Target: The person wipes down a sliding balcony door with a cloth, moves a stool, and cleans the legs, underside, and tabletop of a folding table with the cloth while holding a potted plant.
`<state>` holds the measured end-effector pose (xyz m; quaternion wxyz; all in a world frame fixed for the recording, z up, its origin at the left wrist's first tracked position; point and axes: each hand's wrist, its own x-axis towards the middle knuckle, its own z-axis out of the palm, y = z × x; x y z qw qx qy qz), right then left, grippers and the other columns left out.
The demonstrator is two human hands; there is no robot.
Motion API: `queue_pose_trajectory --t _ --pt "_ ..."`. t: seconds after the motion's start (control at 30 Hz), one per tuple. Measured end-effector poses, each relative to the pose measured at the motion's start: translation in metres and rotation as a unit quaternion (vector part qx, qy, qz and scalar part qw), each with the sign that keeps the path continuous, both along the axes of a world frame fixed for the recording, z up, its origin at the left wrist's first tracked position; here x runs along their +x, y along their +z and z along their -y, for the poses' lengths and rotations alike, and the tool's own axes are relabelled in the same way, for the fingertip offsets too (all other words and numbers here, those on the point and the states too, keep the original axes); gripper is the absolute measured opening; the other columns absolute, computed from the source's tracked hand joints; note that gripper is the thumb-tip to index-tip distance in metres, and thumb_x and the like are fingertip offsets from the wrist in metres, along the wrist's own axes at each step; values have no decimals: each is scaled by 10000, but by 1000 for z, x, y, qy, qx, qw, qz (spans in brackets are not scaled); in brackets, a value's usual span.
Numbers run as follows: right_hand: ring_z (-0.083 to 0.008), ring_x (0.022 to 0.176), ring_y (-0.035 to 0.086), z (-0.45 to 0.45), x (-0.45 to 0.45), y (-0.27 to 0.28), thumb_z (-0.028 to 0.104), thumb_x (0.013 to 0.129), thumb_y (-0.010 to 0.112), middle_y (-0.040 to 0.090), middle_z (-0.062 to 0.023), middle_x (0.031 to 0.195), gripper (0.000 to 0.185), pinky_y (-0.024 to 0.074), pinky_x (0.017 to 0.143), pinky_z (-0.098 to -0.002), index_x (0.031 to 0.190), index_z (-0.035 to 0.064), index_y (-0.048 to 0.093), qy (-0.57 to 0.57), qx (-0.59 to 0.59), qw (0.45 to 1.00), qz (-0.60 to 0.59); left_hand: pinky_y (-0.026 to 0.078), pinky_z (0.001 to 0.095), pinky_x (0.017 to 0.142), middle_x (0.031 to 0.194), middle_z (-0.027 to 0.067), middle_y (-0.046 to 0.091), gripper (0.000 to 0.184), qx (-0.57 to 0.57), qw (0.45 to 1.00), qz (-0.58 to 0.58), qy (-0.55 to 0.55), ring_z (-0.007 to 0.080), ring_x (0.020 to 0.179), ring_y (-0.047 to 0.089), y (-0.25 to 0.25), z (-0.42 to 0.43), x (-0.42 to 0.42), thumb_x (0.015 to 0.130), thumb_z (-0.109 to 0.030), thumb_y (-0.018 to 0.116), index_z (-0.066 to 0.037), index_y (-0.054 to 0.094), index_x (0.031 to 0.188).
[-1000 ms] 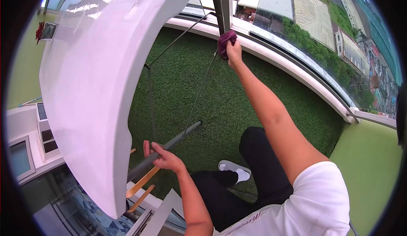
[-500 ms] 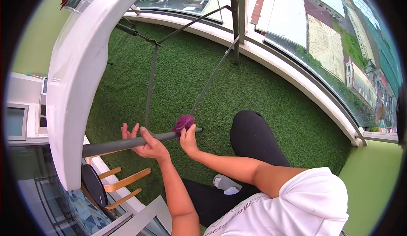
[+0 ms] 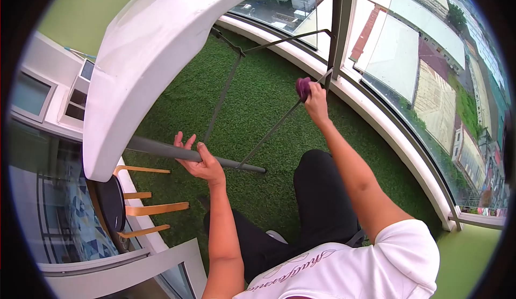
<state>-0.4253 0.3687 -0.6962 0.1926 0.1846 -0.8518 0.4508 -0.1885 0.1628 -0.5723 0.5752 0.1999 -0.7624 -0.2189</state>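
Observation:
My right hand [image 3: 316, 103] is closed on a bunched purple cloth [image 3: 303, 88], held against the upper part of a thin diagonal metal brace [image 3: 274, 130]. Lower left, my left hand [image 3: 201, 163] wraps loosely around a thick grey metal leg [image 3: 239, 165], its fingertips showing past the far side. This leg runs from under a glossy white curved top [image 3: 145, 46] to the green turf. The brace meets the leg near its foot. Another thin brace [image 3: 223, 97] joins a crosspiece farther back.
Artificial grass [image 3: 269, 78] covers the balcony floor. A round dark-seated stool [image 3: 110, 205] with wooden legs lies at the left by a glass door. A white ledge [image 3: 400, 132] and glass panels curve along the right. My bent knee [image 3: 317, 175] is near the leg's foot.
My right hand and the purple cloth have moved from the grey leg's lower end up and right along the diagonal brace. My left hand stays on the leg. The view has shifted.

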Motion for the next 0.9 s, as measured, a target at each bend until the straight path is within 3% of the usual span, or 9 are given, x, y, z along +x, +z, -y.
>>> queue_pose_trajectory --t 0.13,0.2,0.27,0.3,0.4,0.43,0.57,0.73,0.9 --pt "-393 1027 472 59 144 -6 -53 784 541 526 -160 1153 357 430 892 -443 1136 2 517 194 -47 980 19 490 322 708 1285 146 485 267 51 996 -48 -52 216 1002 568 -3 -1 -4 813 18 503 90 541 1067" --pt "-361 944 521 75 174 1 -48 785 522 569 -142 1046 338 444 864 -440 1117 12 545 302 -32 944 131 494 324 724 1286 148 481 271 80 993 -57 -62 220 1024 559 -6 1 1 822 22 503 88 533 1083" --pt "-351 885 535 74 174 56 -53 765 518 588 -131 1007 366 449 847 -437 1120 23 559 277 -73 956 67 484 366 837 1310 198 436 363 36 994 -29 -102 282 1126 500 -12 9 2 857 13 489 90 447 1209" --pt "-346 901 529 71 162 90 -56 747 524 581 -123 1033 400 448 843 -431 1136 33 556 275 -103 956 16 412 416 970 1309 197 434 372 83 986 -66 -129 293 1157 484 -8 3 0 875 5 498 82 431 1233" --pt "-323 959 509 70 109 177 -51 708 553 554 -87 1126 486 438 810 -427 1177 72 550 274 -111 944 -147 420 395 967 1308 163 440 358 3 989 -79 -128 264 1170 480 -10 8 -2 901 -9 496 76 422 1241" --pt "-315 975 505 77 90 184 -34 708 567 545 -70 1132 463 432 799 -427 1157 78 554 261 -29 946 -188 387 413 1011 1324 172 415 397 4 988 -77 -137 270 1193 460 -9 8 -2 902 -5 506 63 390 1276" --pt "-298 993 512 112 73 163 38 721 604 538 -57 1079 344 421 786 -427 1059 88 567 298 104 932 -176 367 421 1025 1338 185 395 456 29 989 -61 -128 280 1233 421 -4 4 2 917 -43 509 52 328 1325" --pt "-273 979 526 134 175 139 192 822 543 536 -56 995 148 443 750 -410 934 98 564 355 124 906 -192 294 467 1056 1373 220 332 571 21 989 -65 -128 335 1276 351 -3 6 5 947 -221 514 65 252 1366" --pt "-219 974 539 120 133 146 115 787 582 545 -1 992 219 440 752 -410 1002 158 594 402 129 887 -187 233 478 1086 1406 230 298 597 4 990 -39 -136 352 1314 305 -2 9 5 957 -236 490 62 209 1392"
